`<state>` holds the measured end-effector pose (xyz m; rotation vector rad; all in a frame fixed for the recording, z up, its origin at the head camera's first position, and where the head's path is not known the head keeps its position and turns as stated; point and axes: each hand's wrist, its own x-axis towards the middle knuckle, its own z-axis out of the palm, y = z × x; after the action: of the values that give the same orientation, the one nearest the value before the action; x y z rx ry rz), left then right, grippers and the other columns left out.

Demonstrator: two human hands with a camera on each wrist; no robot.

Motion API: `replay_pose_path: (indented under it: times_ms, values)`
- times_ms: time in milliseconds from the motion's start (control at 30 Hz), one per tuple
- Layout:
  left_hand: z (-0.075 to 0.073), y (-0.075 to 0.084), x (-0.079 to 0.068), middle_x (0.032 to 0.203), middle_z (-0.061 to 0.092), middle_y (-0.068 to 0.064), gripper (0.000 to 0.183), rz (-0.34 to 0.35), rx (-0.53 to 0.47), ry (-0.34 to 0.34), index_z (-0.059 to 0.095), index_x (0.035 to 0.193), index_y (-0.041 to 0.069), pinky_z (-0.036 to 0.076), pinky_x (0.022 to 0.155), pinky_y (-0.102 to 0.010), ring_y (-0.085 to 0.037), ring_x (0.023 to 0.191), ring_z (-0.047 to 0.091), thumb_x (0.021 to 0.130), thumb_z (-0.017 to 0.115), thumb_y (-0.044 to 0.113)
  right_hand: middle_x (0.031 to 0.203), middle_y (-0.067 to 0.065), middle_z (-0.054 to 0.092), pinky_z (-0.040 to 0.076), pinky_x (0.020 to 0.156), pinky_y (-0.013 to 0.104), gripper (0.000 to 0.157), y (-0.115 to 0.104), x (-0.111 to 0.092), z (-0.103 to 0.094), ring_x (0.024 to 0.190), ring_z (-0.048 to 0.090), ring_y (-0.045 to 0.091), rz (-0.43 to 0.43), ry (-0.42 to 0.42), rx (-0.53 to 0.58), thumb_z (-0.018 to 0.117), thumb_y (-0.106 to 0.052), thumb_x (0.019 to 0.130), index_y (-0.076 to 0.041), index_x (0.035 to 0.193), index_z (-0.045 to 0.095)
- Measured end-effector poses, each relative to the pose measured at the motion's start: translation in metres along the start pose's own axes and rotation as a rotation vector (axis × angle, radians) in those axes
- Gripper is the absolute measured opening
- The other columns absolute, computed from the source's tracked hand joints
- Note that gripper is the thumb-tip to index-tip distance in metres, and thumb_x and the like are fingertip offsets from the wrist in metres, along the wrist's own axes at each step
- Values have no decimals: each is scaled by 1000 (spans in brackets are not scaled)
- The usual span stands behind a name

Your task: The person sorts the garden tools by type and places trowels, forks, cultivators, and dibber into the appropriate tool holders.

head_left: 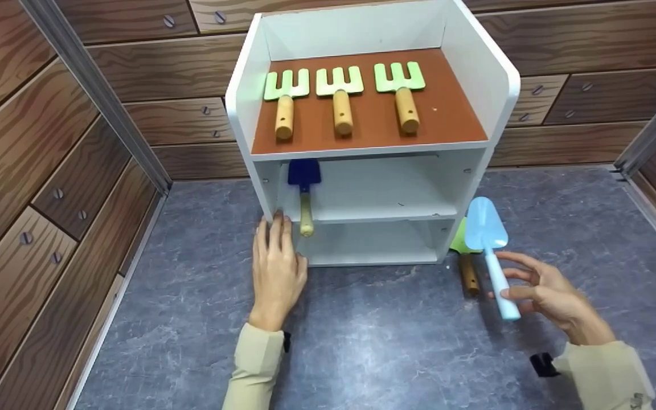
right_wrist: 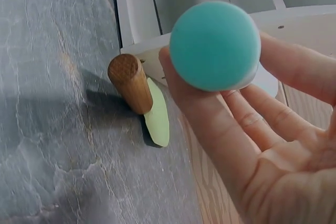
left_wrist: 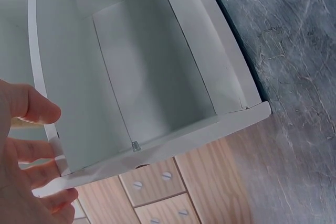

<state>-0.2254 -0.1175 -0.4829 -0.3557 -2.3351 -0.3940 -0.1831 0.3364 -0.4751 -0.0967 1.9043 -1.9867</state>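
Note:
My right hand [head_left: 553, 296] pinches the handle of a light blue trowel [head_left: 484, 225] between thumb and fingers, its blade pointing up and away from me. In the right wrist view the round handle end [right_wrist: 215, 45] faces the camera. My left hand [head_left: 274, 265] rests at the left front edge of a small white shelf unit [head_left: 368, 151]; in the left wrist view its fingers [left_wrist: 39, 150] lie about the middle board and side panel. Close to it, a dark blue shovel [head_left: 304, 173] with a pale handle lies on the middle shelf, handle end sticking out over the front.
Three green hand forks [head_left: 339, 85] with wooden handles lie in a row on the brown top shelf. A green-bladed tool [head_left: 468, 273] with a brown wooden handle lies on the grey floor [head_left: 373, 341], right of the unit. Wood-patterned walls [head_left: 584, 40] stand around.

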Motion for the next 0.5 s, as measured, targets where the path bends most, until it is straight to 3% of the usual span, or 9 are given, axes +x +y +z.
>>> replay_pose_path:
  times_ms: [500]
  values:
    - [-1, 0, 1, 143, 51, -26, 63, 1, -1, 2, 53, 136, -13, 31, 116, -55, -51, 131, 44, 77, 68, 0, 114, 6, 68, 63, 68, 41, 66, 13, -7, 3, 97, 73, 31, -91, -52, 65, 56, 18, 93, -35, 132, 61]
